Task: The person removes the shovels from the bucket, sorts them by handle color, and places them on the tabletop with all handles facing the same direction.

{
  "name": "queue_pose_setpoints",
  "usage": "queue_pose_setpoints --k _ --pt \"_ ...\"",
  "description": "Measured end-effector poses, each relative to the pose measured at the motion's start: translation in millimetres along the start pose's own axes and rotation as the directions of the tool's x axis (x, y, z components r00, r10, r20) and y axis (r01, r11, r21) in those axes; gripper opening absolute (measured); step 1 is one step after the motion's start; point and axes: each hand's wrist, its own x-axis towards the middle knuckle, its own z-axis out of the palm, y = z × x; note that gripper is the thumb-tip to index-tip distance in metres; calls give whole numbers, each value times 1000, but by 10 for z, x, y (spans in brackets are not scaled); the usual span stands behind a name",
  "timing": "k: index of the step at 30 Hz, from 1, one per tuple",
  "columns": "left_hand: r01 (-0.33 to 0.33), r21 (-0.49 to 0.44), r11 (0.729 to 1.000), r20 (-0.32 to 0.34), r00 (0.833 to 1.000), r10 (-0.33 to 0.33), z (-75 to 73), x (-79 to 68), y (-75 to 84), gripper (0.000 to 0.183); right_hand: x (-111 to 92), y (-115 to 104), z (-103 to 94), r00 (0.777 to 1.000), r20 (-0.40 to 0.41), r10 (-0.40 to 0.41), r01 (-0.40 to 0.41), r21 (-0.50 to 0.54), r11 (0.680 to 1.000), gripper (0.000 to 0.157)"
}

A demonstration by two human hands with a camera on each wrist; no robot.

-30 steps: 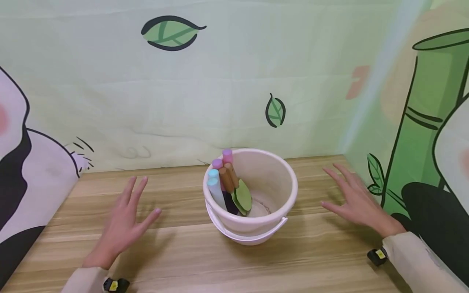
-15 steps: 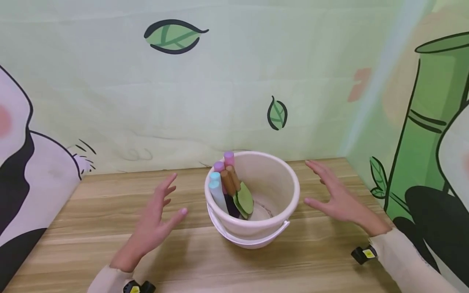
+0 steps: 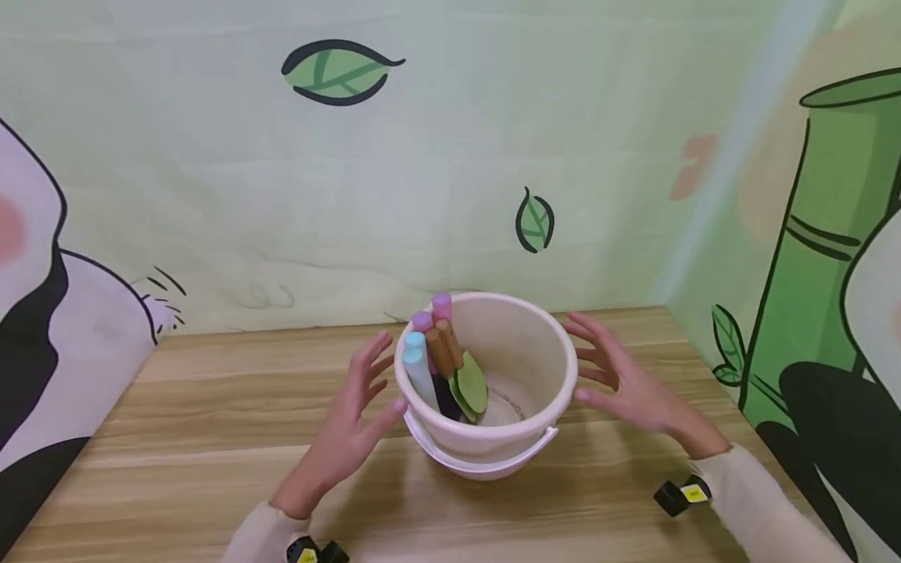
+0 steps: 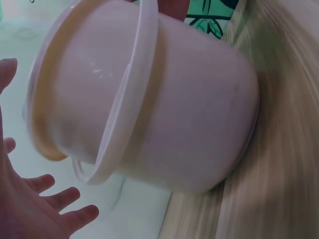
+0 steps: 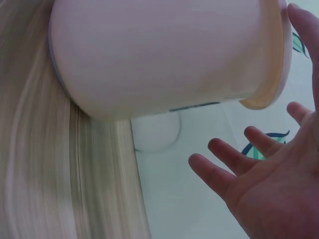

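- My left hand (image 3: 349,430) is released beside the white bucket (image 3: 486,447)
- My right hand (image 3: 629,385), also released, is at its opposite side
- 2 blue sticks (image 3: 421,378) lean inside

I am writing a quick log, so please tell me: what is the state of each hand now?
Left hand: open, holding nothing, beside the bucket.
Right hand: open, holding nothing, at the bucket's other side.

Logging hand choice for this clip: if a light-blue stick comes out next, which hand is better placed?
Probably the left hand: the light-blue sticks are in the bucket on that side; the right hand is opposite.
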Motion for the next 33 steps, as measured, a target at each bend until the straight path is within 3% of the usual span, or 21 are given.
queue_pose_setpoints --k 6,18,28,33 --pt "-3 -35 999 -30 1000 2 115 10 -43 75 30 -6 69 999 34 -10 7 93 996 94" --pt "64 -78 995 -55 996 -68 220 -14 -54 67 9 50 186 1000 31 0 -7 227 974 85" --pt "85 -210 974 -67 993 -101 290 -25 -60 67 -16 97 241 1000 -4 11 -10 224 975 83" --pt "90 -225 970 -80 991 -111 314 -28 -83 67 -20 94 246 1000 -7 15 -13 215 977 84"
